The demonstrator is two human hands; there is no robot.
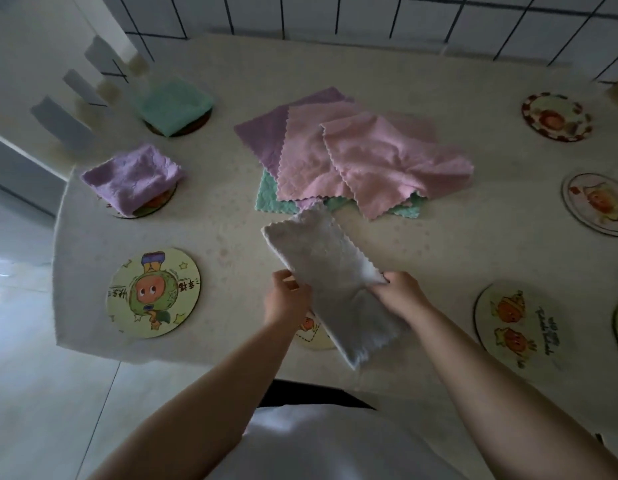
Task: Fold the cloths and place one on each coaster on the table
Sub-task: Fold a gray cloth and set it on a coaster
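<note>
Both hands, nearest the camera at six o'clock, grip a white cloth (330,275) already folded into a long strip: the left hand (286,299) pinches its left edge, the right hand (399,294) pinches its right edge, with the cloth held above a partly hidden coaster (312,332). Done: a folded green cloth (170,107) at eleven o'clock and a folded purple cloth (132,176) at ten o'clock each sit on a coaster. Outstanding: the unfolded pile (352,157) at the desk (473,237) centre, plus bare coasters at eight (153,292), four (520,325), three (596,207) and two o'clock (556,117). Cartoon prints carry writing; none is legible with confidence.
</note>
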